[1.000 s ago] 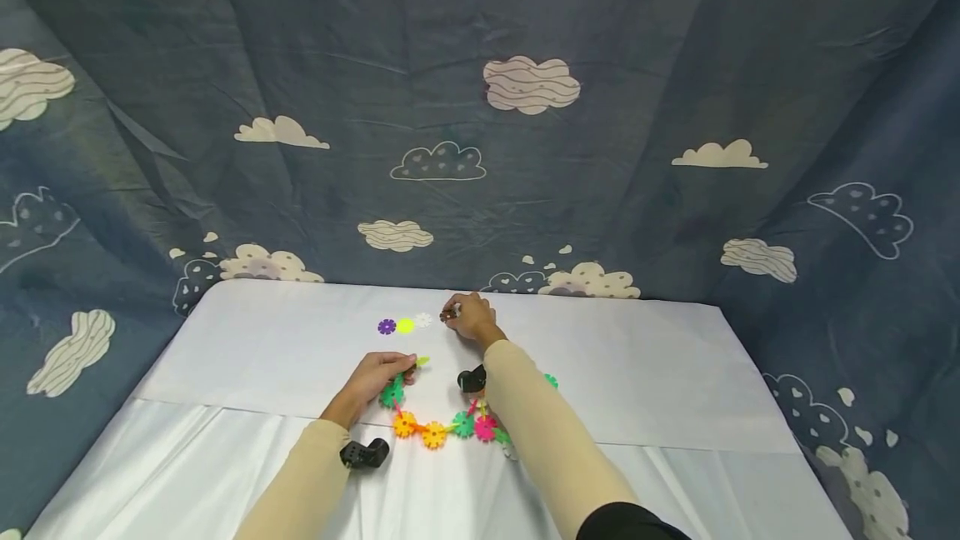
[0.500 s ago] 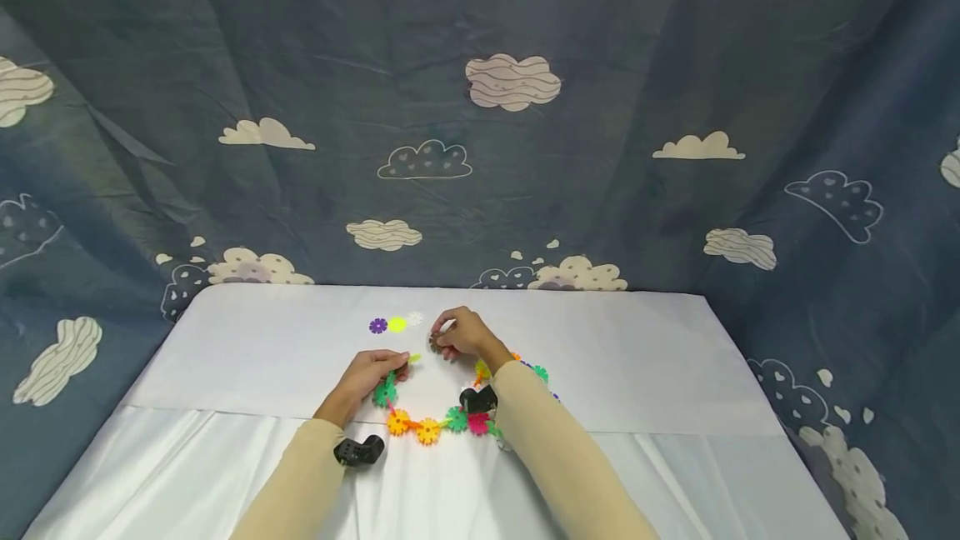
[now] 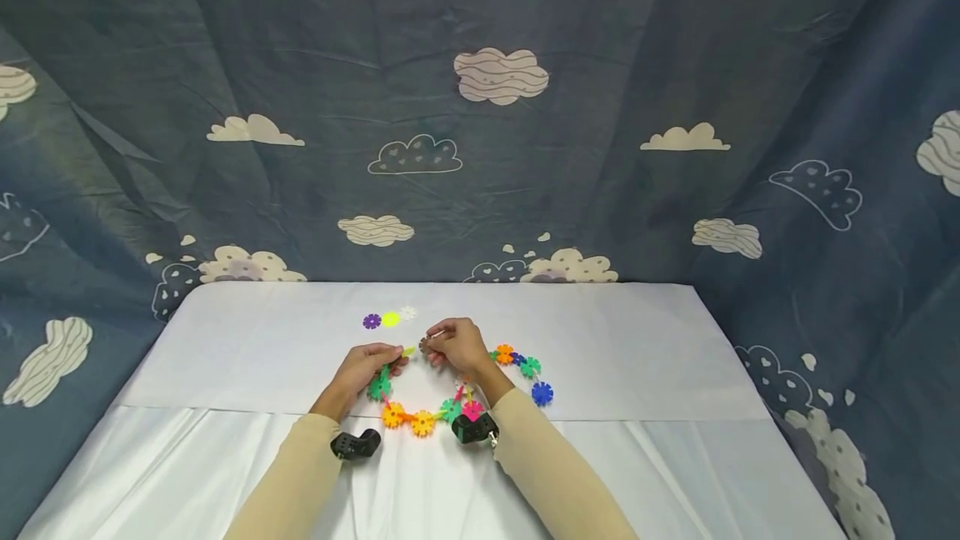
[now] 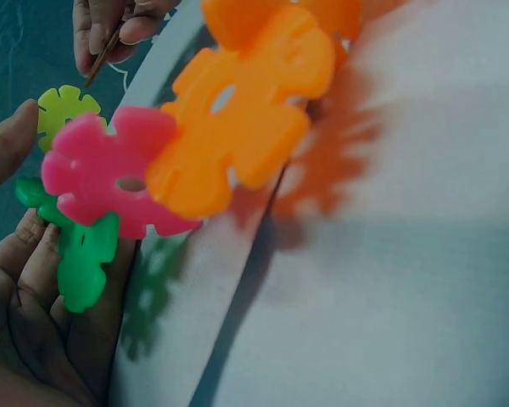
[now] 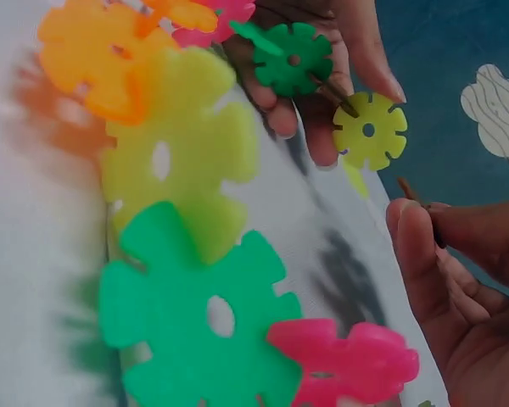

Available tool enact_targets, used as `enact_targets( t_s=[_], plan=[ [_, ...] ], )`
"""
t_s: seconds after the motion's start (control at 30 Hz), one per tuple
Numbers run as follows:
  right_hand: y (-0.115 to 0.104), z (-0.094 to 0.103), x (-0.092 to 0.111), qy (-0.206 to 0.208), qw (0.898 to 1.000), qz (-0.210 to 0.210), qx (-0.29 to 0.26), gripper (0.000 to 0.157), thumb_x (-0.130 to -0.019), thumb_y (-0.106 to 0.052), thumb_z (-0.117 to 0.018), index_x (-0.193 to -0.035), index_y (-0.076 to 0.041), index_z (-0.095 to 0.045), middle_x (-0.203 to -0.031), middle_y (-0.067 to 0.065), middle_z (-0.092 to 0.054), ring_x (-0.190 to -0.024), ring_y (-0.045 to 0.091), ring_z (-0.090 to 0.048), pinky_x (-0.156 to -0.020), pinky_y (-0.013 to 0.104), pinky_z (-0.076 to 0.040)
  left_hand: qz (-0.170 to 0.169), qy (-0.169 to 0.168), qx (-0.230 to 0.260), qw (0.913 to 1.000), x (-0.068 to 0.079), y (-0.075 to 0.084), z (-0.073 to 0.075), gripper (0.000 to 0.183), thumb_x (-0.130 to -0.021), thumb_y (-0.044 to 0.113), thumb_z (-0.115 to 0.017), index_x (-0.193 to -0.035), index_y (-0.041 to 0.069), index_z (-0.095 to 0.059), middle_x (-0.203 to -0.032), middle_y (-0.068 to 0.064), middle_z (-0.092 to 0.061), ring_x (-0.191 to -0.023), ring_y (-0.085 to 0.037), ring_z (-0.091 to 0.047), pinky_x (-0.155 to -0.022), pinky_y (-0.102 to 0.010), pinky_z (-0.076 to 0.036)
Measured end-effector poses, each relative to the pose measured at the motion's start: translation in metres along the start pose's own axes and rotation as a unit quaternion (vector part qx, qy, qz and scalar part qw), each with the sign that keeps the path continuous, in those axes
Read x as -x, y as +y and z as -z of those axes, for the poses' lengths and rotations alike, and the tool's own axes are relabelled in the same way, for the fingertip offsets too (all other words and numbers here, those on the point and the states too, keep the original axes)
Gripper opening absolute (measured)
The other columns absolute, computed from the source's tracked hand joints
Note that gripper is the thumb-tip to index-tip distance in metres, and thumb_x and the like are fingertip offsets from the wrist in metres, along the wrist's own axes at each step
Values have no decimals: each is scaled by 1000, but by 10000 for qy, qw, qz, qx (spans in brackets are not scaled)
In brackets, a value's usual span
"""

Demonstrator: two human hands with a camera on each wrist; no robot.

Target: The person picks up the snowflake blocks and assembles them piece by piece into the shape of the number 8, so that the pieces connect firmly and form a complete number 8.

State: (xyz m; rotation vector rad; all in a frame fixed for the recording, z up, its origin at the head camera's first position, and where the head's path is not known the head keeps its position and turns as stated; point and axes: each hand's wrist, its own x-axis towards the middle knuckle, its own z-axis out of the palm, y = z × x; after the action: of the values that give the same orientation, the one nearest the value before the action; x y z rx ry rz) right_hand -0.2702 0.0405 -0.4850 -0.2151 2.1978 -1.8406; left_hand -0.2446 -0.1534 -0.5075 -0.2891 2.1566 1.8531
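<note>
A chain of interlocking plastic flower discs curves over the white table, with an orange disc point(image 3: 423, 423) in its lower bend and a blue disc point(image 3: 542, 393) at the far right. My left hand point(image 3: 360, 375) grips its left end, thumb against a yellow-green disc point(image 5: 370, 131). Beside that, a green disc point(image 5: 293, 59) lies against the left fingers. A brown flower disc point(image 3: 424, 345) is pinched edge-on between thumb and fingertips of my right hand point(image 3: 459, 347). In the right wrist view its edge points at the yellow-green disc, a small gap between them. My right forearm covers part of the chain.
Loose purple point(image 3: 372, 321), yellow point(image 3: 391, 319) and white point(image 3: 408, 312) flower discs lie in a row behind the left hand. A dark curtain point(image 3: 420, 257) with cloud prints hangs behind the white-covered table point(image 3: 637, 340).
My right hand has brought the brown disc from the back of the table, beside the white disc, toward me and up to the left hand. The left hand keeps holding the chain's end.
</note>
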Motion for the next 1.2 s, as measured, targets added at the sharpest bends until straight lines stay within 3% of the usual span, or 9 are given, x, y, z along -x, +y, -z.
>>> enact_targets(
  t_s=[0.3, 0.5, 0.63, 0.87, 1.03, 1.2],
  plan=[
    [3, -6, -5, -22, 9998, -175, -123, 20, -88, 9, -63, -106, 15, -61, -91, 28, -68, -66, 30, -69, -69, 47, -58, -199, -50, 41, 9998, 3, -2, 0, 33, -95, 24, -63, -111, -4, -66, -100, -13, -72, -80, -13, -67, -78, -25, -51],
    [4, -10, -4, 227, 9993, -183, -245, 17, -87, 7, -65, -103, 13, -64, -86, 23, -70, -58, 17, -66, -62, 35, -59, -387, -119, 125, 9991, 3, -3, -1, 33, -95, 20, -62, -113, -8, -65, -99, -14, -72, -78, -14, -68, -75, -23, -52],
    [4, -14, -2, 336, 9982, -177, -461, 16, -86, 10, -65, -101, 14, -65, -83, 21, -70, -55, 13, -65, -58, 29, -58, -339, 30, 124, 9993, 0, -4, -3, 31, -95, 19, -62, -111, -8, -66, -94, -13, -73, -75, -13, -68, -73, -23, -53],
    [5, -19, 0, 539, 9951, -279, -786, 16, -84, 13, -65, -100, 17, -65, -87, 25, -69, -59, 19, -68, -59, 30, -58, -159, 222, 127, 9995, 0, -2, -9, 28, -94, 17, -63, -106, -8, -68, -86, -10, -73, -71, -12, -68, -71, -24, -54],
    [2, -20, -3, 400, 9960, -298, -743, 16, -85, 12, -64, -100, 15, -65, -88, 23, -70, -60, 15, -67, -60, 28, -58, -209, 2, 166, 9996, 1, -1, -4, 29, -96, 18, -61, -109, -8, -66, -89, -10, -73, -74, -12, -68, -73, -24, -53],
    [1, -20, -6, 79, 9972, -418, -610, 16, -88, 8, -63, -103, 13, -66, -90, 21, -70, -62, 16, -66, -65, 32, -59, -23, -146, -3, 9999, 2, 0, 1, 38, -98, 29, -58, -114, -5, -65, -87, -6, -73, -76, -10, -64, -72, -24, -48]
  ],
)
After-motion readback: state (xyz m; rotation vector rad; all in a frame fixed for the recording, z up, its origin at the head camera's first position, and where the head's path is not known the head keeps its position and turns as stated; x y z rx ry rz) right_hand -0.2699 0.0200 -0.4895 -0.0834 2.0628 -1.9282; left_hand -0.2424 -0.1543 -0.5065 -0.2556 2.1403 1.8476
